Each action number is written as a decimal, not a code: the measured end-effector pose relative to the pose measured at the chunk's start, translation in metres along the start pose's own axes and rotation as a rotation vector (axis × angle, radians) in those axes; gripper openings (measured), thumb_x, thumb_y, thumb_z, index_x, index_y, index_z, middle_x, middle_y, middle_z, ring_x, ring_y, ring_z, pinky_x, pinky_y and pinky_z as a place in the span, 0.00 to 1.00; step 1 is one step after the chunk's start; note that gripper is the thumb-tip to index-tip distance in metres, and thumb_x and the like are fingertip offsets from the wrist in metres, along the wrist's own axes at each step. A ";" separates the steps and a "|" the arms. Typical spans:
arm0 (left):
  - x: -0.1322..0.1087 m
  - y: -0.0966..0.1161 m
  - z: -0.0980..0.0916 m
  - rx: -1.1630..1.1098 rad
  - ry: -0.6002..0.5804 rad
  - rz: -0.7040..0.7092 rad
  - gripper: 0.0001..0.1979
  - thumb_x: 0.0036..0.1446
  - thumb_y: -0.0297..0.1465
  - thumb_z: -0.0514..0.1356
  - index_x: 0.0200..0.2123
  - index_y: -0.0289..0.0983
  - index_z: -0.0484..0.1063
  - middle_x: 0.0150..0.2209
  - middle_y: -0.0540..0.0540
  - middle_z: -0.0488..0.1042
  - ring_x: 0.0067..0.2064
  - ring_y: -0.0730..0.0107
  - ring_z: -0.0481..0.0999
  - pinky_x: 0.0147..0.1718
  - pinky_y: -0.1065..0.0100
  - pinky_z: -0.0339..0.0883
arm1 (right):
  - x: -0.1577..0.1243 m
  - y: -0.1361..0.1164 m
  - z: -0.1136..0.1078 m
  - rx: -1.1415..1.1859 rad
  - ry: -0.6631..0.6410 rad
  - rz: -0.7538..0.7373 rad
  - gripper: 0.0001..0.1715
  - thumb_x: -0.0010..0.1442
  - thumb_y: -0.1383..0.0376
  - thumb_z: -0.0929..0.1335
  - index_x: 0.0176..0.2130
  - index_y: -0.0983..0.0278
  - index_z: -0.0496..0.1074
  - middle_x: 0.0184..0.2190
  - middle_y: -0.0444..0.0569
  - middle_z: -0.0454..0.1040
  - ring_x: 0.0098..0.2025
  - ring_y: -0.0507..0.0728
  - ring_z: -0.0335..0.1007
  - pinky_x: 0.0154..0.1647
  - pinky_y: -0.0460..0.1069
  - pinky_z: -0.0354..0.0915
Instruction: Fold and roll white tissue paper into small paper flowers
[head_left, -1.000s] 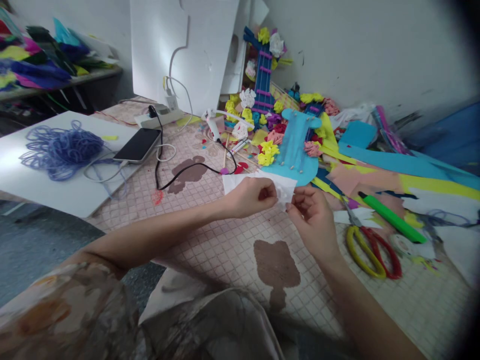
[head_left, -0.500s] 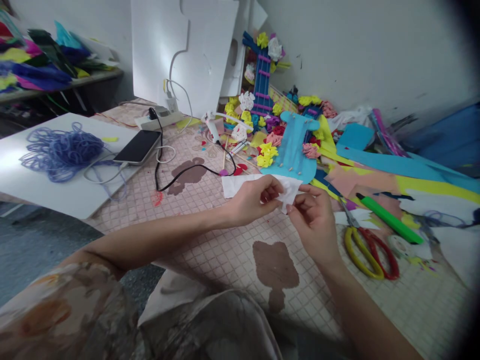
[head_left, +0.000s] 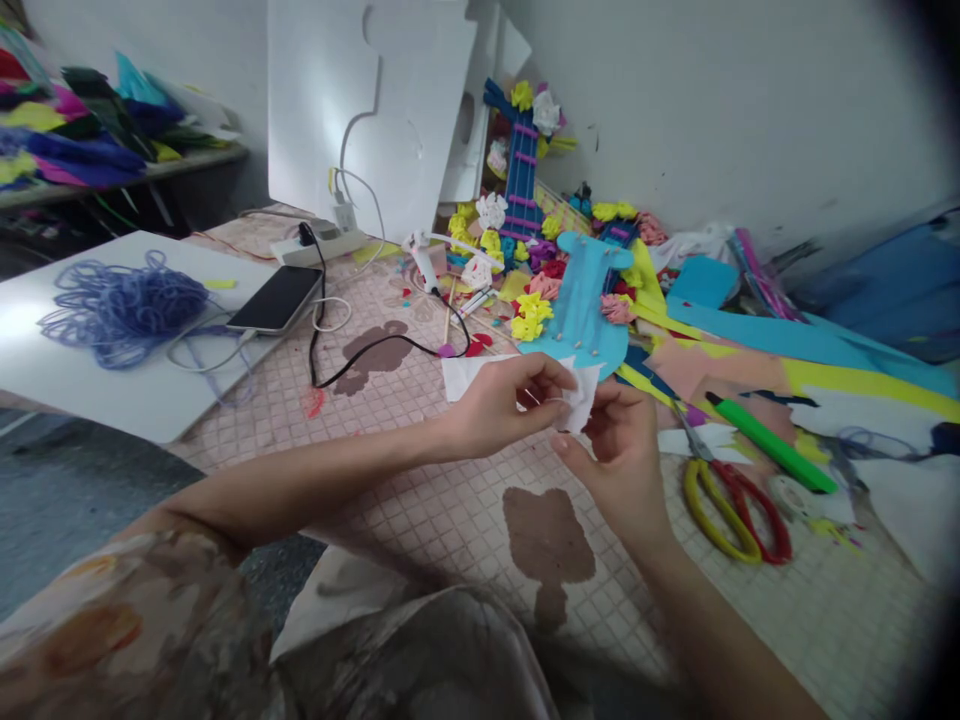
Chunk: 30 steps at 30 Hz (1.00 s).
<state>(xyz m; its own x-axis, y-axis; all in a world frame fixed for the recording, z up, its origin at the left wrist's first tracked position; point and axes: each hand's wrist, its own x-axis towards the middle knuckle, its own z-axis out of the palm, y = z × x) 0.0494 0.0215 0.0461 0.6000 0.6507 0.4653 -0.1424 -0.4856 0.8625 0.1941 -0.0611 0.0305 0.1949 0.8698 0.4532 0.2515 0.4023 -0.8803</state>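
The pink checked mat (head_left: pixel 450 500) covers the table from the near edge to the far wall, and it has brown bear shapes printed on it. A big white foam board (head_left: pixel 337 110) leans upright against the far wall. At the left, a flat white board (head_left: pixel 112 390) lies on the mat and carries a tangle of purple string (head_left: pixel 124 305). A phone (head_left: pixel 275 298) lies on the right edge of this board, with a cable plugged in.

At the right side, many coloured paper sheets (head_left: pixel 825 375) lie in a heap, one over another. A light blue guitar shape (head_left: pixel 585 300) lies in the far middle, with yellow paper flowers (head_left: pixel 529 315) just beside it on the left. A white glue gun (head_left: pixel 424 260) lies farther away, to the left of the flowers. To the right of the hands lie scissors (head_left: pixel 731 495) with one yellow and one red handle, and a green marker (head_left: pixel 772 445) is near them, on the far side.

In the middle, both hands are above the mat, touching each other. The left hand (head_left: pixel 495 405) is closed with thumb and fingers on a white paper piece (head_left: pixel 463 373). This piece is held up between the hands, just in front of the light blue guitar shape. The right hand (head_left: pixel 622 455) has its fingers curled on the right end of the same piece and seems to pinch it there.
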 end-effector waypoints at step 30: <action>0.001 0.006 -0.004 -0.308 -0.229 -0.303 0.17 0.55 0.41 0.62 0.29 0.31 0.66 0.25 0.49 0.70 0.28 0.77 0.72 0.27 0.74 0.66 | 0.001 -0.006 -0.010 0.225 -0.075 0.301 0.05 0.60 0.61 0.68 0.34 0.60 0.71 0.27 0.43 0.72 0.27 0.51 0.65 0.29 0.47 0.65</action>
<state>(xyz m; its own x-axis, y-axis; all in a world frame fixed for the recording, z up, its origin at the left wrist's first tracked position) 0.0459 0.0215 0.0527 0.8034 0.5739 0.1586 -0.1404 -0.0763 0.9872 0.2022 -0.0656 0.0377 0.1563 0.9737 0.1657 -0.0226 0.1713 -0.9850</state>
